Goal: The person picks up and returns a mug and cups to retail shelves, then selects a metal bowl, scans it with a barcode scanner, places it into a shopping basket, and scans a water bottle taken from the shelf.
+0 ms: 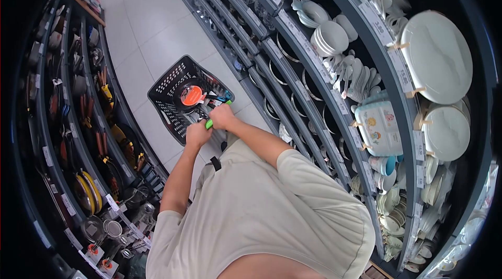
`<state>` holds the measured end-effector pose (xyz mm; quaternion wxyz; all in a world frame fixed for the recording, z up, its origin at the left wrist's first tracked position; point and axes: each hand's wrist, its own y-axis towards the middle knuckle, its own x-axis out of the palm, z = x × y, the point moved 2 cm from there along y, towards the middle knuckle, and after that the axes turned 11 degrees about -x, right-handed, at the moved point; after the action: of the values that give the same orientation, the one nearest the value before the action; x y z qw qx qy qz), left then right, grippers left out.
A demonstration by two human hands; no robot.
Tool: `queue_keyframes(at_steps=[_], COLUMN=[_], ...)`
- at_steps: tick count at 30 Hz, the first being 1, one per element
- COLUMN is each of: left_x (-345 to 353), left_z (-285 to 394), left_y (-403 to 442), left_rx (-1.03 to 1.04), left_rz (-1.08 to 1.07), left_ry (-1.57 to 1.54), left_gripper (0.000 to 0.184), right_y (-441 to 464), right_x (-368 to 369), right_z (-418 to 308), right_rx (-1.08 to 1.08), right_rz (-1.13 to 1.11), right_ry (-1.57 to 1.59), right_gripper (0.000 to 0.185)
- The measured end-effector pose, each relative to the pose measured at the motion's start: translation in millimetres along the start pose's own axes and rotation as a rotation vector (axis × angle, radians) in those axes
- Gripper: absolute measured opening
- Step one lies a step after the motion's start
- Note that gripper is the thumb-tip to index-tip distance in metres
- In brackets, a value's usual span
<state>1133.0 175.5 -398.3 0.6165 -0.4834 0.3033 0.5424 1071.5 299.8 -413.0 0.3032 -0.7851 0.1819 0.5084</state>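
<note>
Both my hands are closed around the green handle (209, 123) at the near end of a black shopping basket (166, 91) with perforated walls. My left hand (197, 134) grips the left part of the handle, and my right hand (222, 115) has the right part. Inside the basket is a dark round pan with an orange label (191, 95), seemingly a frying pan. Beside it lie other dark and blue items (222, 97), too small to make out. My fingers partly hide the handle.
Shelves line both sides of the tiled aisle (162, 23). On the right are white plates (436, 57), stacked bowls (332, 37), spoons (358, 78) and a printed tray (379, 128). The left shelves carry pans (88, 194) and strainers (112, 228).
</note>
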Motion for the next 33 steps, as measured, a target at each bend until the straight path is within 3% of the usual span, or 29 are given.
queue_keyframes(at_steps=[26, 33], left_x=[-56.2, -48.3], left_z=[-79.3, -72.3], left_y=[119.1, 133.2], left_rx=[0.030, -0.088], left_rz=[0.048, -0.146], left_ry=[0.067, -0.106], left_gripper=[0.023, 0.028], right_y=[148.9, 147.2], right_x=[-32.4, -36.5], right_z=[10.3, 26.1], right_rx=[-0.026, -0.109], right_rz=[0.056, 0.073], right_ry=[0.088, 0.011], right_gripper=[0.016, 0.013])
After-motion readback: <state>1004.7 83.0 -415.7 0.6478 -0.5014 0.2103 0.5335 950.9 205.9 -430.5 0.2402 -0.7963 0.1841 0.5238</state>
